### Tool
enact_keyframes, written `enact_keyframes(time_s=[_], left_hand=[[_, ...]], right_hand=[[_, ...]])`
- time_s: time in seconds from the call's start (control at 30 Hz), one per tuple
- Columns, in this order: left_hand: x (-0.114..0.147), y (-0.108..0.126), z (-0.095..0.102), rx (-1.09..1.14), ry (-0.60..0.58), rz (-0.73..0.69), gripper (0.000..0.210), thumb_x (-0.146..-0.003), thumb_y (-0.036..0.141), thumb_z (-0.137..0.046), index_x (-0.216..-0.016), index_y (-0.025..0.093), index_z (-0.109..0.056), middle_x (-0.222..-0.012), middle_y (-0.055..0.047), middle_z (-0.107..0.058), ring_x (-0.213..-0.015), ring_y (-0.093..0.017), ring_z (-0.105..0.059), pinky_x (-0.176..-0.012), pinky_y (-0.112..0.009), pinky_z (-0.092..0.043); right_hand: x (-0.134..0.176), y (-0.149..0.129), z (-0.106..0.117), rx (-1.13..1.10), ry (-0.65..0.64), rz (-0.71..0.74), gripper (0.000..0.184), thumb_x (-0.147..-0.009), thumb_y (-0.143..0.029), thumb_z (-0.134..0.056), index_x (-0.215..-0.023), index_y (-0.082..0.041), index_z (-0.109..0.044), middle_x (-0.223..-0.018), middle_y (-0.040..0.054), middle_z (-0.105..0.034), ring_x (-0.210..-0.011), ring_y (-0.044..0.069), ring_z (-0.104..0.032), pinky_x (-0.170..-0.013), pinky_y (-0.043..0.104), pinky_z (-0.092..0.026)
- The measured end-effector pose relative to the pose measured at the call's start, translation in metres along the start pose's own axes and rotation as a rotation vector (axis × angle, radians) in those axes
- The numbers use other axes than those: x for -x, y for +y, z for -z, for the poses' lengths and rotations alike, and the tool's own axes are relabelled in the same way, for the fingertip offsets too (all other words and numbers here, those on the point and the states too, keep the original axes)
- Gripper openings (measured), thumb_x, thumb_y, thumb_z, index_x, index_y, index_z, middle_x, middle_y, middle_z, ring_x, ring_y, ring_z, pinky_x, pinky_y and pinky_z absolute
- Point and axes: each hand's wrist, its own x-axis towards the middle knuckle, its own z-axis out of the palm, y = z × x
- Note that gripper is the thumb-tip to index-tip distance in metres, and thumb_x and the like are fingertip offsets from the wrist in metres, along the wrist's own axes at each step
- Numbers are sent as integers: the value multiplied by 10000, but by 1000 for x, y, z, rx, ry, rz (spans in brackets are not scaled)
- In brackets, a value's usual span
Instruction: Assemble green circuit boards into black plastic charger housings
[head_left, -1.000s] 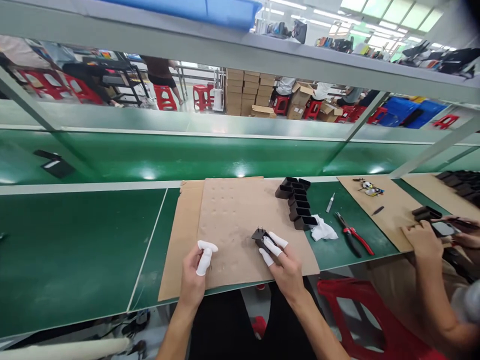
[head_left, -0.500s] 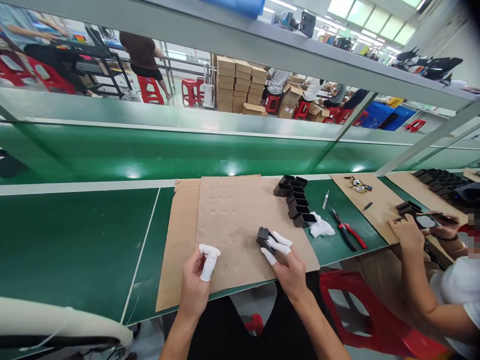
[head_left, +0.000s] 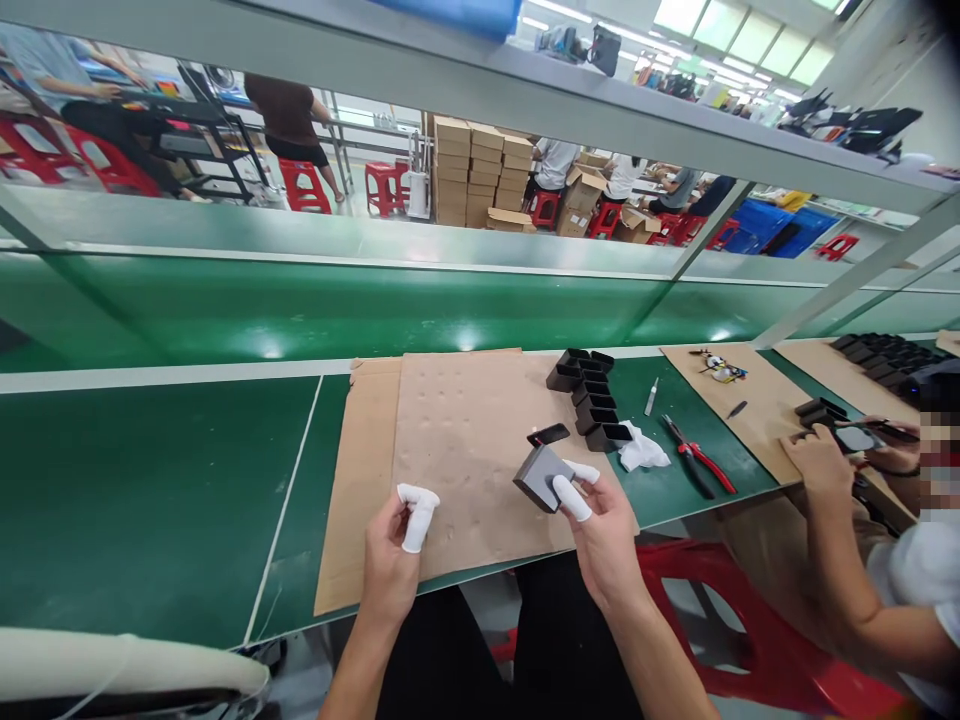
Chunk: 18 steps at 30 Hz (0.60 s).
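My right hand point(head_left: 609, 530), with white finger cots on its fingertips, grips a small black plug-adapter-like box point(head_left: 544, 478) above the cardboard. Its broad side looks grey in the light. At the box's upper end shows a flat black piece point(head_left: 548, 434); whether it is joined to the box I cannot tell. My left hand point(head_left: 394, 555) hovers over the cardboard's near left part, its cot-covered finger bent against the thumb; anything pinched there is hidden. Several open black box housings point(head_left: 600, 411) stand in a row beyond my right hand.
Cardboard sheets point(head_left: 465, 480) cover part of the green bench point(head_left: 180, 480). To the right lie a crumpled white tissue point(head_left: 643, 450), red-handled pliers point(head_left: 697, 458) and a small white tube point(head_left: 651, 397). A co-worker's hands point(head_left: 821, 460) handle dark parts at the far right. A shelf beam point(head_left: 600, 100) crosses above.
My right hand has turned the box, so its broad side now shows and the two prongs seen earlier do not. The flat black piece has come into view. My left hand is nearly unmoved.
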Motion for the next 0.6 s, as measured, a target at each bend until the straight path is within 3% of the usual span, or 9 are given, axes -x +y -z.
enact_keyframes(time_s=[0.17, 0.4, 0.5, 0.6], left_hand=[[1, 3, -1, -10, -2, -23, 368, -818, 539, -823, -839, 190, -709, -717, 8, -577, -661, -158, -506, -637, -262, -448], [2, 2, -3, -24, 9, -69, 376, -870, 563, -754, -838, 191, -707, -753, -6, -612, -693, -168, -536, -667, -272, -450], [3, 0, -3, -20, 10, -77, 381, -884, 569, -741, -846, 191, -707, -768, -7, -623, -690, -164, -539, -663, -269, -447], [4, 0, -2, -23, 15, -76, 388, -878, 571, -752, -829, 190, -701, -756, -2, -617, -673, -157, -528, -653, -265, -445]], right_hand=[[1, 9, -2, -154, -26, -94, 337, -993, -535, -751, -1165, -248, -792, -1245, 93, -833, -1077, 284, -832, -863, 428, -739], [9, 23, -6, -171, -57, -56, 372, -1051, -574, -648, -1211, -270, -790, -1243, 93, -831, -1101, 285, -827, -940, 475, -731], [9, 17, -1, -24, -1, 145, 326, -1017, -491, -737, -1249, -264, -760, -1249, 101, -814, -1127, 293, -807, -947, 503, -710], [-3, 20, 12, 401, -28, 510, 292, -999, -355, -773, -1274, -255, -771, -1306, 129, -771, -1249, 314, -747, -1066, 539, -642]])
